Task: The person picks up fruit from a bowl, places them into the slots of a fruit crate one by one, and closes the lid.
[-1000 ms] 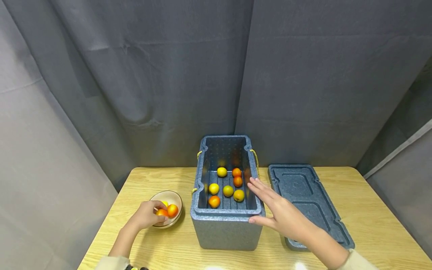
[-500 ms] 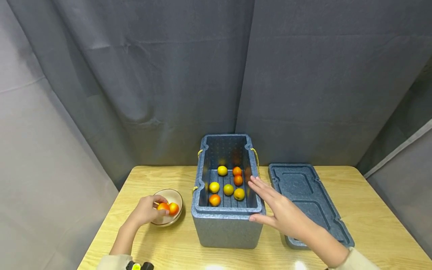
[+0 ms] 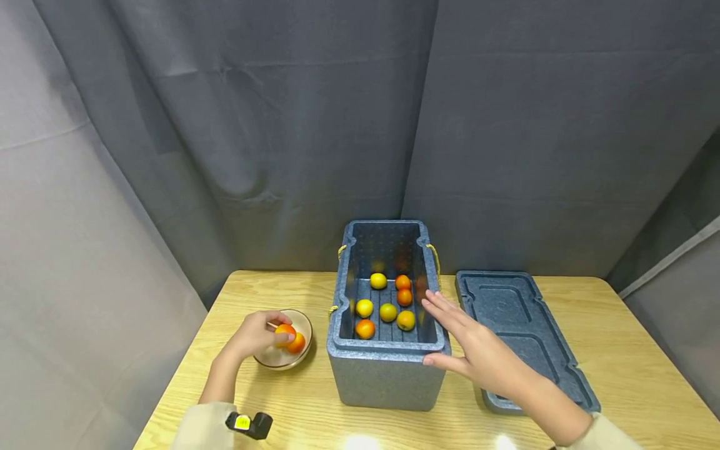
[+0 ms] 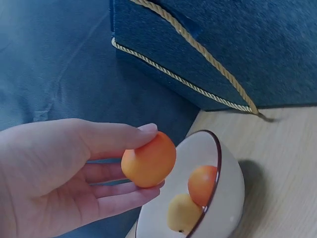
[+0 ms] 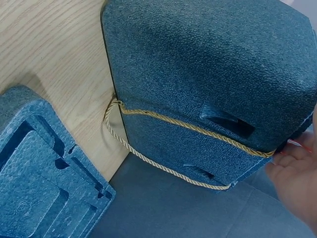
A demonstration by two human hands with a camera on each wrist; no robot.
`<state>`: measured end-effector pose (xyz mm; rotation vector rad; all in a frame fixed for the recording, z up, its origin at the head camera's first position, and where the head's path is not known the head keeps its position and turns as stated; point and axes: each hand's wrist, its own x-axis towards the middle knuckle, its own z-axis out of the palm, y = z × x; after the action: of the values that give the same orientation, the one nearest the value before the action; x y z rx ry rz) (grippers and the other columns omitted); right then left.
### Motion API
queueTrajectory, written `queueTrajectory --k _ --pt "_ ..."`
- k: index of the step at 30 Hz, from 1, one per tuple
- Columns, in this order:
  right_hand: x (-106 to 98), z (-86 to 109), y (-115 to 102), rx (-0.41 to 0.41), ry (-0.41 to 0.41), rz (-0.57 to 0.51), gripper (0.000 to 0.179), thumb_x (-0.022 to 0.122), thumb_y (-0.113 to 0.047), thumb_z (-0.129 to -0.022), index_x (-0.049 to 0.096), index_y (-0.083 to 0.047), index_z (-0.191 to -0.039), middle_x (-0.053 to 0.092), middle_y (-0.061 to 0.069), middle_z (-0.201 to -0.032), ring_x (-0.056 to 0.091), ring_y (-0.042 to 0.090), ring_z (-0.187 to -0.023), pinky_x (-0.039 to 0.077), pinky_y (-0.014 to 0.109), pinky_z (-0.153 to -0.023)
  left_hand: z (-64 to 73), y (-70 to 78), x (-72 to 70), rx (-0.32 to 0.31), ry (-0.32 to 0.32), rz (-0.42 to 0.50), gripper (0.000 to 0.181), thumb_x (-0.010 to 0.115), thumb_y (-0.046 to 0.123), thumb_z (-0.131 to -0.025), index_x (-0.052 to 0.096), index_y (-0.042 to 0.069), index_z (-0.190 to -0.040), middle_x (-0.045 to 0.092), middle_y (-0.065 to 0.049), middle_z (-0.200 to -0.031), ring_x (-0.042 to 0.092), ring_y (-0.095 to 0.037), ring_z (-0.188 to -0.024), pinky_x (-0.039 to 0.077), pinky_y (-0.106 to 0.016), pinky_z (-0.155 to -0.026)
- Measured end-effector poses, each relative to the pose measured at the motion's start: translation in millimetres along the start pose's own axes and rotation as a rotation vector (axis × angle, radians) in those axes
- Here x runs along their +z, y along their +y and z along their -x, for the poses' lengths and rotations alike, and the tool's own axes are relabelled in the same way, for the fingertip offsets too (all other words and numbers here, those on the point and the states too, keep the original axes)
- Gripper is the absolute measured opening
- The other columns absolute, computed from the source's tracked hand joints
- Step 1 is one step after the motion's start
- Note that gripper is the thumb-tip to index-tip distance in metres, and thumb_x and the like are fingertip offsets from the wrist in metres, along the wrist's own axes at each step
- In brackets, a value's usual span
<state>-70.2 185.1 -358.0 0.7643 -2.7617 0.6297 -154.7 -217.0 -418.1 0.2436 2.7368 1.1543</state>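
Note:
My left hand (image 3: 254, 335) pinches a small orange fruit (image 4: 148, 159) between thumb and fingers, over a white bowl (image 4: 234, 183) with a brown rim. Inside the bowl lie another orange fruit (image 4: 200, 184) and a yellow fruit (image 4: 181, 214); the head view hides the yellow one. To the right stands an uncovered grey-blue foam box (image 3: 388, 381). Several yellow fruits (image 3: 378, 281) and orange-red fruits (image 3: 365, 329) are spread on its floor. With fingers extended, my right hand (image 3: 478, 350) lies against the box's right rim near the front corner.
The box's foam lid (image 3: 509, 312) lies flat on the wooden table (image 3: 292, 412), right of the box. A twisted yellow rope (image 5: 183, 126) runs along the box's side. Grey curtain (image 3: 270, 125) hangs close behind the table and box.
My left hand has raised the pinched orange fruit slightly, and it now overlaps the other orange fruit in the head view. My right hand stays at the box rim. The head view has shifted a little.

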Motion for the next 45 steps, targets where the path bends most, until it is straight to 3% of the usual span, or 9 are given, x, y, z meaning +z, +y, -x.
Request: queueTrajectory --k 10,16,24,31,37,41,45 --pt "1 1.1 0 -0.007 0.011 0.002 0.084 0.068 -0.053 -0.081 0.035 -0.017 -0.149 0.033 0.006 -0.157 0.038 0.032 -0.141 0.048 0.047 -0.1 -2.1 9.8 -2.8 0.003 -0.001 0.057 0.032 0.075 0.024 -0.081 0.069 0.006 -0.108 0.069 -0.013 -0.11 0.067 -0.023 -0.094 0.054 -0.028 -0.076" --pt "1 1.1 0 -0.01 0.015 -0.002 0.084 0.068 -0.052 -0.081 0.036 -0.015 -0.149 0.033 0.006 -0.157 0.038 0.031 -0.141 0.048 0.047 -0.1 -6.5 16.6 -8.4 0.049 -0.006 0.071 0.036 0.074 0.027 -0.082 0.068 0.007 -0.111 0.068 -0.015 -0.113 0.068 -0.024 -0.096 0.055 -0.032 -0.082" --pt "2 2.0 0 -0.027 0.029 0.006 0.081 0.067 -0.05 -0.083 0.035 -0.017 -0.15 0.033 0.006 -0.157 0.038 0.033 -0.14 0.048 0.048 -0.099 -11.1 27.5 -17.6 0.063 -0.031 0.163 0.038 0.074 0.029 -0.083 0.067 0.009 -0.114 0.066 -0.014 -0.118 0.069 -0.021 -0.097 0.054 -0.032 -0.087" --pt "1 0.4 0 -0.029 0.026 0.006 0.081 0.067 -0.05 -0.083 0.035 -0.016 -0.149 0.032 0.004 -0.158 0.038 0.032 -0.141 0.048 0.048 -0.099 -14.1 46.0 -26.1 0.092 -0.029 0.201 0.042 0.073 0.028 -0.084 0.065 0.006 -0.118 0.067 -0.014 -0.119 0.069 -0.024 -0.101 0.052 -0.04 -0.095" --pt "1 -0.5 -1 -0.015 0.011 0.003 0.081 0.066 -0.051 -0.083 0.034 -0.018 -0.15 0.031 0.004 -0.158 0.037 0.032 -0.141 0.047 0.049 -0.1 -15.5 63.2 -35.2 0.119 -0.044 0.211 0.042 0.073 0.029 -0.085 0.064 0.007 -0.119 0.066 -0.016 -0.118 0.069 -0.023 -0.098 0.054 -0.037 -0.089" --pt "0 -0.6 -2 -0.011 0.008 0.002 0.081 0.066 -0.052 -0.083 0.036 -0.015 -0.149 0.033 0.007 -0.157 0.037 0.032 -0.141 0.047 0.049 -0.1 -18.3 72.8 -38.2 0.152 -0.051 0.213 0.038 0.072 0.028 -0.086 0.065 0.007 -0.117 0.069 -0.016 -0.113 0.07 -0.021 -0.095 0.054 -0.041 -0.092" --pt "0 -0.3 -1 -0.017 0.016 0.003 0.081 0.066 -0.051 -0.083 0.036 -0.015 -0.149 0.034 0.008 -0.156 0.038 0.032 -0.141 0.048 0.049 -0.1 -22.6 84.4 -41.2 0.172 -0.047 0.193 0.038 0.072 0.029 -0.085 0.065 0.009 -0.117 0.069 -0.013 -0.112 0.07 -0.017 -0.093 0.054 -0.037 -0.091"
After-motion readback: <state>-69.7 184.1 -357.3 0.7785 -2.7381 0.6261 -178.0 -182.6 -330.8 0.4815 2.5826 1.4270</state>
